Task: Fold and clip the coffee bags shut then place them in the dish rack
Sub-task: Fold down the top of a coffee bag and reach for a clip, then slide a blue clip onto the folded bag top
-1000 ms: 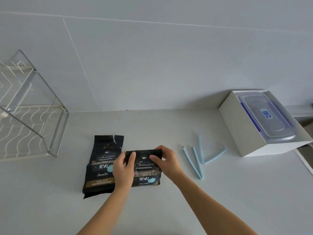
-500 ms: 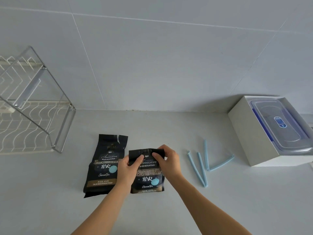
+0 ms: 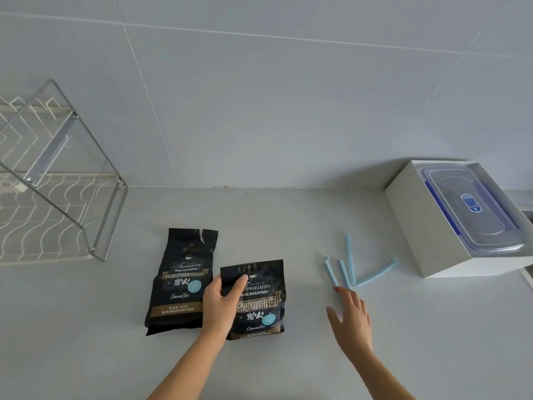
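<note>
Coffee bag (image 3: 259, 301), the nearer and shorter of the two, lies flat on the pale counter (image 3: 288, 356) with its top folded down, so it reaches less far back than its neighbour. The left hand (image 3: 220, 304) pins it at the upper left corner, thumb laid over the front of the bag and the other fingers at its left edge; how tightly it grips I cannot tell. The right hand (image 3: 350, 319) is off the bag, out to the right, fingers spread and holding nothing, its fingertips just short of the sealing clips (image 3: 346, 269).

Just to the left, touching or slightly under the first bag's edge, lies the second coffee bag (image 3: 181, 281), unfolded, its torn top open and pointing toward the wall.

The pale blue clips lie in a loose fan on the counter, some straight sticks and one opened into a V. No clip sits on either bag.

Farther right stands a white box (image 3: 427, 226) with a clear-lidded plastic container (image 3: 473, 209) nested in it. Far left, well apart from both bags, is the wire dish rack (image 3: 57, 197), with nothing on the part of it that I can see. A grey tiled wall (image 3: 274, 96) runs behind everything.
</note>
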`<state>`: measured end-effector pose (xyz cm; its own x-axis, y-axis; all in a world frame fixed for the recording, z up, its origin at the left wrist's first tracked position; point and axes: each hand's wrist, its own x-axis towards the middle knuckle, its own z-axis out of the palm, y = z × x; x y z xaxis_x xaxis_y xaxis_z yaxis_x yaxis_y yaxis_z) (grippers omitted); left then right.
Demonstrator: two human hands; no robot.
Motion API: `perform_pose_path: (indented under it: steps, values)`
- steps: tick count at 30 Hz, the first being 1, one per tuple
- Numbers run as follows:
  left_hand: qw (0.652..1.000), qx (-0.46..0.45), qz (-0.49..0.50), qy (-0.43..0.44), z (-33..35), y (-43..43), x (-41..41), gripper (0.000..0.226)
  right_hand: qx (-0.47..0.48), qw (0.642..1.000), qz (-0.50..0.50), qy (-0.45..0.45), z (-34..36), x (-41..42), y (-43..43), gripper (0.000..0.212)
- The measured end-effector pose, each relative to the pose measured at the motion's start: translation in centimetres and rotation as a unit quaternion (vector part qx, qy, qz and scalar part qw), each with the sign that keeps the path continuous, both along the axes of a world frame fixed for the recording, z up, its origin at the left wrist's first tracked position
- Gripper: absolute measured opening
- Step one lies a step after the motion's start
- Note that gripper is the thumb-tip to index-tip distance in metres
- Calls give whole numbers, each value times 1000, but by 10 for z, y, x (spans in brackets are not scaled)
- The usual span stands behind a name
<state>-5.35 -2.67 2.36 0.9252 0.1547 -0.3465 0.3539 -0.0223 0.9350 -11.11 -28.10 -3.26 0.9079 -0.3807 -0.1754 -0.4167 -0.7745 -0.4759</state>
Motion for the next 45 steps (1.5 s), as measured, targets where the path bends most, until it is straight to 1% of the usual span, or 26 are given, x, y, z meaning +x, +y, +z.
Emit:
perform_pose_path:
  steps: [1,3,5,8,10,12,14,17,19,21,23,24,27,31,33,36,40,43,45]
  values:
    - [1000,-3,-9,7,0,1,-1,12,-8,1000,8,-4,-2,-6,-1,47]
    - [999,-15,-22,22,1,4,-4,14,10,1000,15,-18,-1,-11,1,52]
    - [999,-27,-29,24,4,5,-7,10,24,998,46,-20,-1,-12,4,49]
    - [998,-40,-33,18,9,5,-10,3,10,996,90,-28,-2,-12,6,42]
    - [998,-49,-37,24,11,6,-12,3,-25,996,75,-33,-2,-13,4,41]
    - [997,-58,-42,31,12,6,-16,5,-62,997,35,-19,-4,-17,0,42]
    - [996,-57,-53,37,12,9,-19,12,-55,998,-8,1,-6,-22,-5,36]
    - [994,-50,-85,51,9,14,-20,32,-11,1000,-24,-8,-8,-28,-12,16]
    - [991,-57,-101,63,10,16,-19,39,40,998,-38,-32,-7,-25,-18,17]
    - [991,-66,-99,65,11,16,-19,38,125,987,-82,-61,-4,-19,-24,24]
    - [992,-72,-82,56,13,13,-19,32,217,967,-114,-68,3,-14,-25,20]
    - [994,-74,-72,49,14,12,-20,27,253,959,-113,-67,8,-12,-24,17]
    - [996,-66,-53,34,17,8,-17,19,333,937,-79,-64,27,-4,-16,11]
    - [997,-53,-45,41,20,5,-15,15,383,920,-5,-75,58,12,-3,15]
    - [997,-53,-43,43,20,4,-14,14,397,914,36,-75,71,19,2,13]
    - [997,-55,-43,44,21,4,-13,14,386,915,100,-66,85,27,10,20]
    - [997,-47,-56,36,26,3,-12,14,311,931,181,-65,95,32,19,23]
    - [996,-52,-66,33,27,3,-12,16,248,945,201,-77,98,34,26,20]
    - [995,-49,-76,28,25,5,-12,14,226,948,208,-78,101,38,32,19]
